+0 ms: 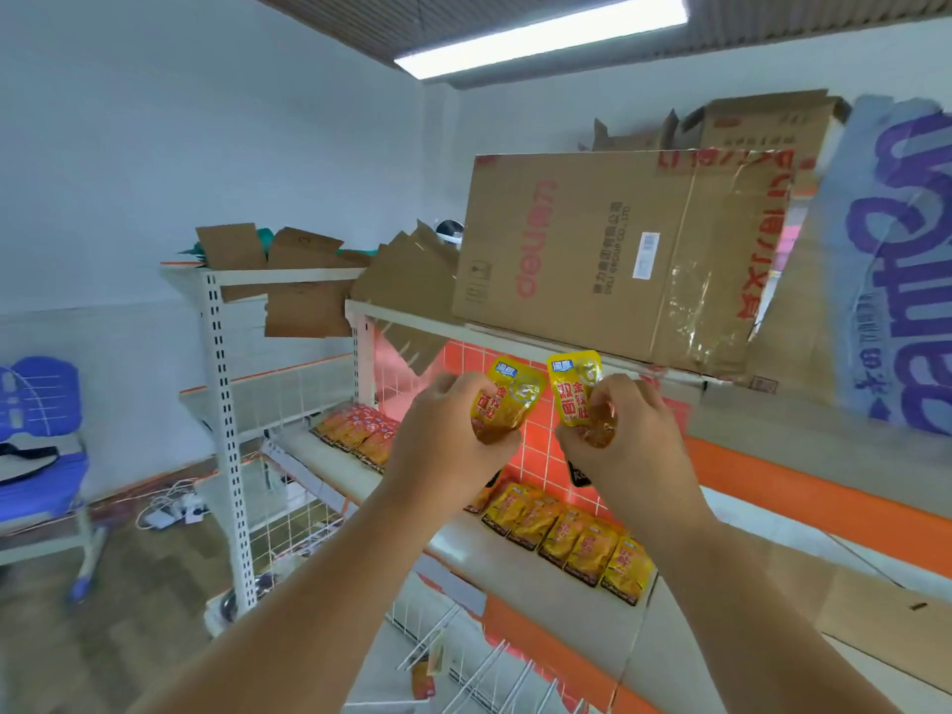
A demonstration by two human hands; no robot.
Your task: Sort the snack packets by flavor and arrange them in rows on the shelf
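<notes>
At frame centre the left hand [443,430] pinches a yellow packet [510,399] and the right hand [626,435] grips a second yellow packet [574,386], each partly covered by its hand. Below, a row of yellow packets [566,541] lies on the shelf [453,546], its left end hidden behind the left wrist; orange packets [355,430] further left are blurred

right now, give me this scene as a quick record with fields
left hand: grips a yellow packet
right hand: grips a second yellow packet
shelf: yellow row at the near end, orange-red row at the far end
overhead: cardboard box
match: both held packets look like the yellow row
</notes>
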